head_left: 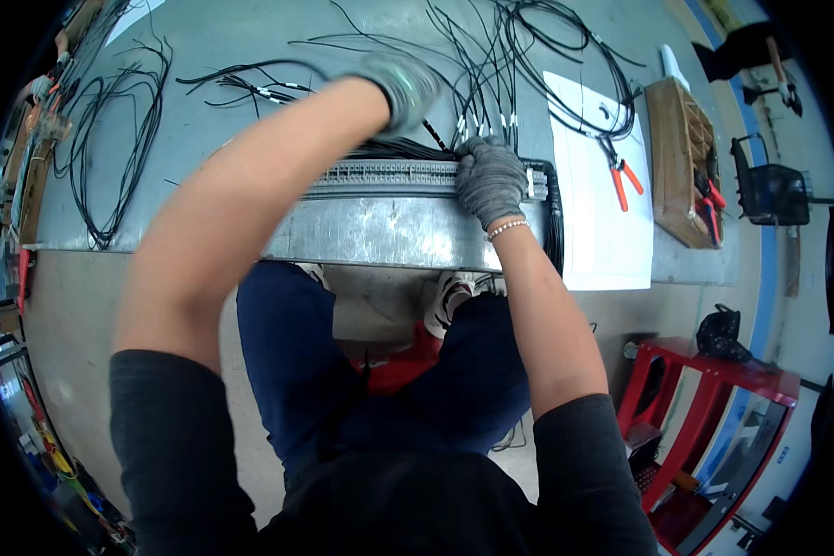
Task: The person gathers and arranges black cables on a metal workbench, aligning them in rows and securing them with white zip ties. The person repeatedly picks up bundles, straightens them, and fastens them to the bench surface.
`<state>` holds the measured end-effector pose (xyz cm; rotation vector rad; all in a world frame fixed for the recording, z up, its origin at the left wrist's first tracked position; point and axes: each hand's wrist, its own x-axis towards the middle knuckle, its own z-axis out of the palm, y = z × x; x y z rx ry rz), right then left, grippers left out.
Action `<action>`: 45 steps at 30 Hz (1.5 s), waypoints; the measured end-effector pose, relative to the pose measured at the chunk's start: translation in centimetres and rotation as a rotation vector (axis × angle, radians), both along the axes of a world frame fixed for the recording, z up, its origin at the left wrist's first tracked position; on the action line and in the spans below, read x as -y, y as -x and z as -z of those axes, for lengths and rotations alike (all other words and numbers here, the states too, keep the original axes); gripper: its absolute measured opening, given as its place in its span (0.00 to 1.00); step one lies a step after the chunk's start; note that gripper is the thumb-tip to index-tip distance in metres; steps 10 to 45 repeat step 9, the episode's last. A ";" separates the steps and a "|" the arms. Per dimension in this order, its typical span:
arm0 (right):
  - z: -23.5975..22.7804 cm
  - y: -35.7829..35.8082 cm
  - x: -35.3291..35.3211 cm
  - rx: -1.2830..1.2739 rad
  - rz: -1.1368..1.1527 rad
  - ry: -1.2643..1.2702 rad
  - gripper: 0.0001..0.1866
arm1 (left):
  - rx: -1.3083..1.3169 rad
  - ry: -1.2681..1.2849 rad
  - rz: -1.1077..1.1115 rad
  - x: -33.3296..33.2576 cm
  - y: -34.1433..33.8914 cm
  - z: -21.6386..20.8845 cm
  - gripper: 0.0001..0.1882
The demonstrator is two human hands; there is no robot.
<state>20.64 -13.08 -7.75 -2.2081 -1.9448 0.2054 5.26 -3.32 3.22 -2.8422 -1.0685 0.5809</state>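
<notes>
A long grey terminal block strip (pixel 380 173) lies on the metal worktable near its front edge. My gloved right hand (pixel 491 181) rests over the strip's right part, fingers curled down at the base of several black wires (pixel 486 93) with white sleeves. What those fingers pinch is hidden under the glove. My gloved left hand (pixel 403 91) is lifted over the wires behind the strip, left of my right hand. Motion smears its fingers. A black cable bundle (pixel 554 218) bends round the strip's right end and runs down toward the table's front edge.
Loose black wire coils (pixel 111 148) lie at the left, with another coil (pixel 574 65) at the back right. Orange-handled pliers (pixel 624 183) lie on a white sheet (pixel 602 250). Beside it stands a wooden box (pixel 672 157) with tools. A red cart (pixel 713 371) stands right of me.
</notes>
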 end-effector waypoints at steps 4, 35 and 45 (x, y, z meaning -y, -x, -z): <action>-0.2 -0.5 0.4 0.038 0.022 0.019 0.10 | -0.026 -0.094 -0.036 -8.7 4.7 -2.1 0.10; -0.2 0.5 0.1 -0.078 0.004 0.035 0.10 | 0.472 -0.090 -0.188 -13.6 7.7 -7.9 0.15; -0.2 0.5 0.1 -0.078 0.004 0.035 0.10 | 0.472 -0.090 -0.188 -13.6 7.7 -7.9 0.15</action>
